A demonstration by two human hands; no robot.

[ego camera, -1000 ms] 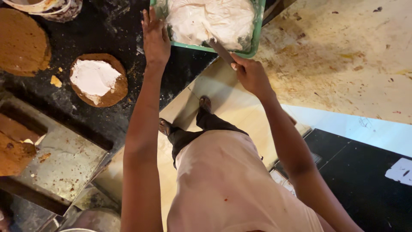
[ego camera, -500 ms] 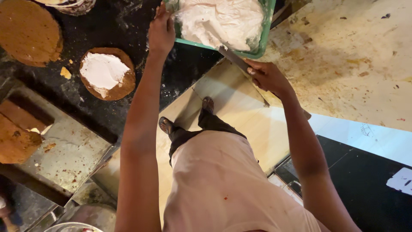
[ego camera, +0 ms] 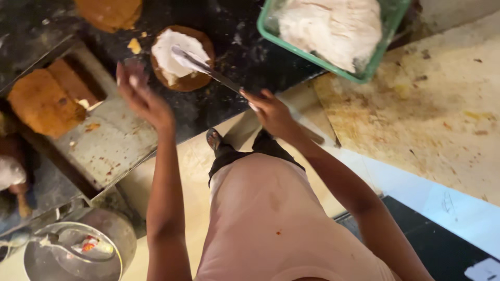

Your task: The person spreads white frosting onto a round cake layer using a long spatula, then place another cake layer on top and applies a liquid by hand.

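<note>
The right hand [ego camera: 272, 112] grips a long spatula [ego camera: 208, 70], its blade resting on the white cream atop a round brown cake [ego camera: 183, 57] on the dark worktop [ego camera: 245, 52]. The left hand [ego camera: 141, 96] hovers open, blurred, just beside the cake. A green tray [ego camera: 268, 26] of white cream sits at the worktop's far right edge.

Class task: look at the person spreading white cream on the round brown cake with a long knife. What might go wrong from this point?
1. The cake sits unheld: the left hand is lifted off it, so the knife may push it across the dark counter.
2. The right hand grips the knife's far end; cream could drop off the blade.
</note>
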